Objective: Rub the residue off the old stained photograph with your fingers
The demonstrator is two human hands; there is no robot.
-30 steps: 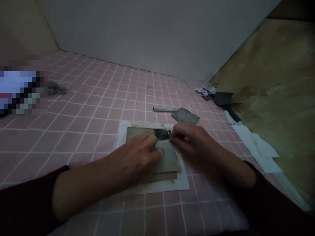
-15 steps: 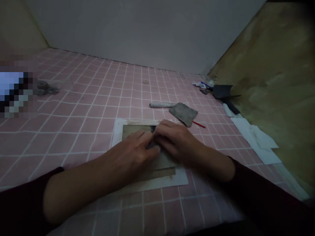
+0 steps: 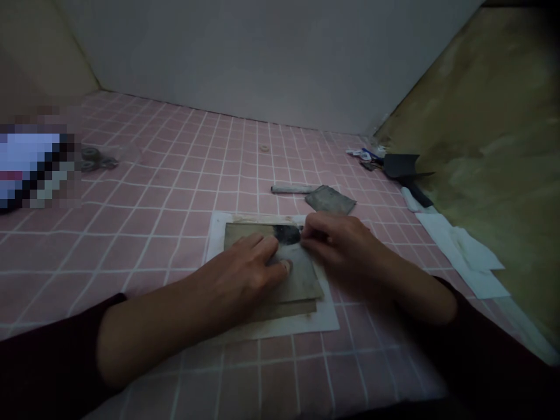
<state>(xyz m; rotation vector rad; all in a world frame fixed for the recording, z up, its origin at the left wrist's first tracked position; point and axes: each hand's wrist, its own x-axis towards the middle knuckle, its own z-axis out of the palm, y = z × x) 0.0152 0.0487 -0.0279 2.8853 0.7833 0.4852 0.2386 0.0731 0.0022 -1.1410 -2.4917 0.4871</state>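
Note:
A white paper sheet (image 3: pixel 329 321) lies on the pink checked cloth, with a brownish flat panel (image 3: pixel 245 230) on it. On top rests a smaller greyish sheet (image 3: pixel 301 277); beside its upper edge shows a black patch (image 3: pixel 286 234). My left hand (image 3: pixel 249 265) lies on the greyish sheet and panel, thumb and fingertips apart, pressing down left of the patch. At the patch's right end, my right hand (image 3: pixel 339 242) has thumb and forefinger pinched together. What sits between them is too dark and small to make out.
Beyond the paper lie a grey square pad (image 3: pixel 330 199) and a pale rolled tube (image 3: pixel 291 189). A small ring (image 3: pixel 264 148) is farther back. White papers (image 3: pixel 464 248) and a black angular object (image 3: pixel 401 166) line the right wall. Grey rolls (image 3: pixel 98 158) and a blurred-out screen (image 3: pixel 28 160) are left.
My right hand has moved right, away from my left fingers, uncovering more of the black patch. It now covers the red stick by the grey pad. My left hand stays on the sheet.

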